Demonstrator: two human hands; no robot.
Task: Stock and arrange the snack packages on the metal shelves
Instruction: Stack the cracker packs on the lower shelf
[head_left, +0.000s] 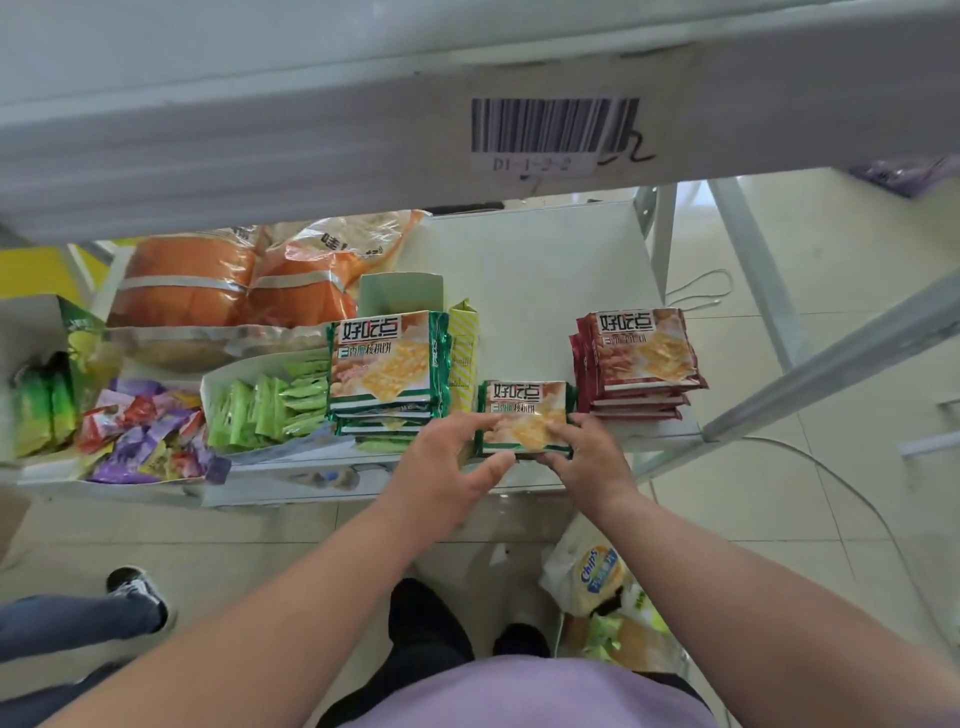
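Left hand (441, 462) and right hand (587, 457) grip a green biscuit packet (524, 415) at the shelf (530, 260) front; next, probably seating it between the stacks.

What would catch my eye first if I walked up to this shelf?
Probably both hands, left hand and right hand, gripping a green-edged biscuit packet at the front edge of the white metal shelf. It sits between a green packet stack and a red packet stack.
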